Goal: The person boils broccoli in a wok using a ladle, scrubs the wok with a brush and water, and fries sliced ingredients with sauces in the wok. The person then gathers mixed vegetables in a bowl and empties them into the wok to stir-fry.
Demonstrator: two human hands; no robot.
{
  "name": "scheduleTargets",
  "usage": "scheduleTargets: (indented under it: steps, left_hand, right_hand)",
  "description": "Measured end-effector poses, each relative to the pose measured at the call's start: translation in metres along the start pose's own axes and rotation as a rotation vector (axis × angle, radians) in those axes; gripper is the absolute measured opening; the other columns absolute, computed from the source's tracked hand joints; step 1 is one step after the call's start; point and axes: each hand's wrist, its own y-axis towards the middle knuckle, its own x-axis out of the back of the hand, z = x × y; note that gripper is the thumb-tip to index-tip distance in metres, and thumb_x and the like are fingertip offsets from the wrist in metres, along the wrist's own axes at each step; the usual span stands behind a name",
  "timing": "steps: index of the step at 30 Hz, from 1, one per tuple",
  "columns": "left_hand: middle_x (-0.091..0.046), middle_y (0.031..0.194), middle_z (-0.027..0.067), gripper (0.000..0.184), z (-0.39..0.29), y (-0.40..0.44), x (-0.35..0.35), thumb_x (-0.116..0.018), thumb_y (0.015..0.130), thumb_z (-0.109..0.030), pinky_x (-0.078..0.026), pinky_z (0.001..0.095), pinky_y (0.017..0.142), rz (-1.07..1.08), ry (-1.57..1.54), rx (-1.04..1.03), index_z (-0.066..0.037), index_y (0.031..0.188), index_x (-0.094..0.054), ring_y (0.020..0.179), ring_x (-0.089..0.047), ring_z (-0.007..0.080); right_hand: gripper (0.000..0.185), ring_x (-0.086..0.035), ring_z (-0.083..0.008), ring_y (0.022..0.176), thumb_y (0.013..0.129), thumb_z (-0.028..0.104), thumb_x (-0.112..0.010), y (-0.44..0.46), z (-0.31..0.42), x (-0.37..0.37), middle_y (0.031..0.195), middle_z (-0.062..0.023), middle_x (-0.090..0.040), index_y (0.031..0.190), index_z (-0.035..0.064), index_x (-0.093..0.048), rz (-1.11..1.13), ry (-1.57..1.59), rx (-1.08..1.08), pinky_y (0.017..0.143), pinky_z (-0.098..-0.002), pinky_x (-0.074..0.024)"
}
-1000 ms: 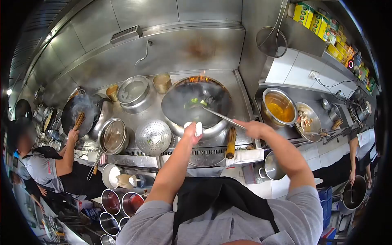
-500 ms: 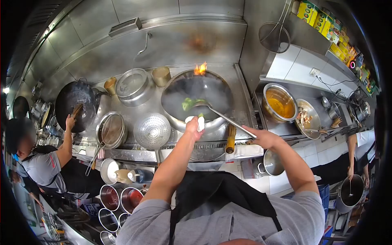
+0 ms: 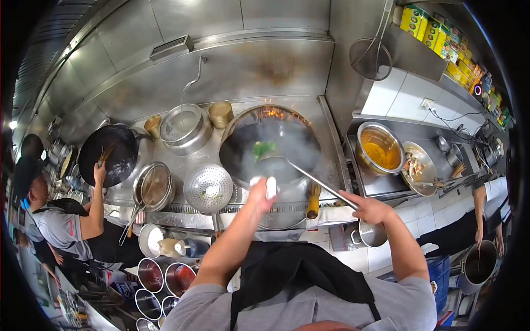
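My left hand [image 3: 261, 195] is closed around a white cloth [image 3: 270, 187] at the near rim of a large dark wok [image 3: 234, 144]. My right hand [image 3: 369, 208] grips the end of a long metal ladle [image 3: 320, 183], whose bowl is inside the wok. Green vegetables [image 3: 264, 149] lie in the wok just beyond the ladle bowl, partly veiled by steam. Small orange flames [image 3: 270, 112] show along the wok's far rim. A bamboo brush [image 3: 313, 205] stands on the stove edge between my two hands.
A perforated strainer [image 3: 208, 188] and a water pot [image 3: 184, 126] are left of the wok. A bowl of orange liquid [image 3: 380, 149] and a food bowl [image 3: 419, 169] stand right. One co-worker [image 3: 61, 226] brushes another wok [image 3: 109, 156]; another [image 3: 490, 198] works at a pot [image 3: 478, 267].
The ladle handle and my right hand have moved right and nearer my body. The greens have shifted within the wok. Flames that rose higher half a second ago are lower and more spread along the rim.
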Motion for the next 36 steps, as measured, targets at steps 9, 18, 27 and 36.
scheduleTargets:
  steps: [9, 18, 27, 36]
  left_hand:
    - [-0.064, 0.089, 0.0105, 0.018, 0.091, 0.012, 0.085, -0.05, 0.089, -0.013, -0.054, 0.0446, 0.066, -0.127, 0.04, -0.008, -0.006, 0.105, -0.056, 0.08, -0.065, 0.0251]
    - [-0.062, 0.081, 0.0035, 0.015, -0.002, 0.002, 0.009, -0.048, 0.095, -0.024, -0.05, 0.0345, 0.053, -0.088, -0.081, -0.064, -0.013, 0.101, -0.055, 0.067, -0.061, 0.0178]
    - [-0.059, 0.074, 0.0021, 0.012, -0.005, 0.009, -0.011, -0.047, 0.094, -0.023, -0.051, 0.03, 0.052, -0.102, -0.028, -0.029, -0.013, 0.09, -0.054, 0.062, -0.059, 0.015]
    - [-0.063, 0.083, 0.001, 0.017, 0.016, -0.019, -0.001, -0.044, 0.095, -0.026, -0.051, 0.0343, 0.063, -0.082, -0.051, -0.049, -0.015, 0.102, -0.054, 0.074, -0.062, 0.0195]
  right_hand:
    - [0.088, -0.065, -0.0362, 0.087, 0.078, 0.002, -0.051, 0.105, 0.011, -0.051, 0.097, -0.0225, -0.065, 0.148, 0.0377, -0.011, -0.097, -0.364, -0.354, 0.076, -0.0477, -0.0517]
    - [0.082, -0.062, -0.0427, 0.072, 0.082, 0.005, -0.057, -0.021, -0.012, -0.104, 0.082, -0.024, -0.065, 0.149, 0.0288, -0.016, -0.381, 0.289, -0.323, 0.073, -0.0469, -0.0491]
    - [0.083, -0.048, -0.0133, 0.047, 0.083, -0.001, -0.053, -0.071, -0.068, -0.027, 0.069, -0.0063, -0.051, 0.15, 0.0119, -0.007, -0.793, 0.944, -0.488, 0.043, -0.0302, -0.0441]
    - [0.081, -0.063, -0.0414, 0.08, 0.081, 0.001, -0.048, -0.054, -0.06, -0.073, 0.09, -0.0295, -0.063, 0.15, 0.0203, -0.011, -0.713, 0.179, -0.777, 0.078, -0.0442, -0.0481]
